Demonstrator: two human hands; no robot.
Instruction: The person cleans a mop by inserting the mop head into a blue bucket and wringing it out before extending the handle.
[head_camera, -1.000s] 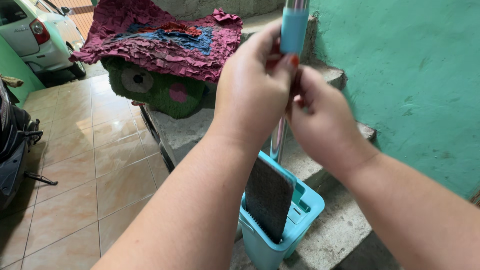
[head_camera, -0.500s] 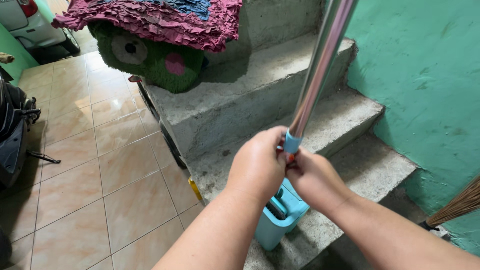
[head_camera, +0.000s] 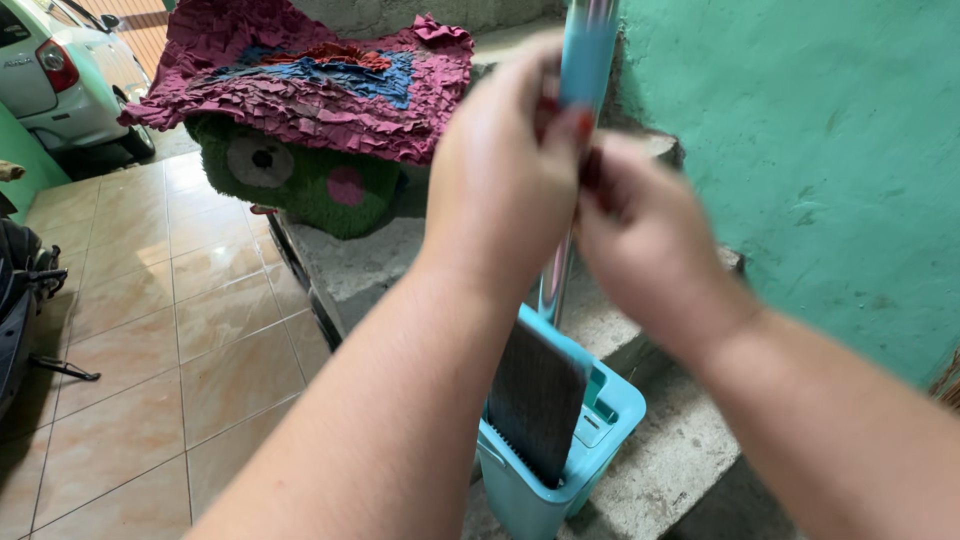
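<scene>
Both hands have risen with the pole since half a second ago, and the flat grey mop head, then sunk out of sight in the bucket, now stands half out of it. Left hand and right hand, both motion-blurred, are wrapped around the mop handle, fingers curled tight on it where the smooth light-blue plastic sleeve meets the shiny metal tube. That tube runs straight down between the wrists to the mop head, a rectangular pad with a coarse, fibrous nap, standing upright in one slot of the bucket. The bucket is a narrow, rounded-cornered box of glossy turquoise plastic, set on the lowest of the rough, pitted concrete steps. At the right rises a green wall, its paint mottled and scuffed. Draped over the upper step lie a ruffled patchwork mat in maroon with blue and red strips, and under it a shaggy green mat with round grey and pink patches. Glossy beige floor tiles spread at the left toward a white car.
</scene>
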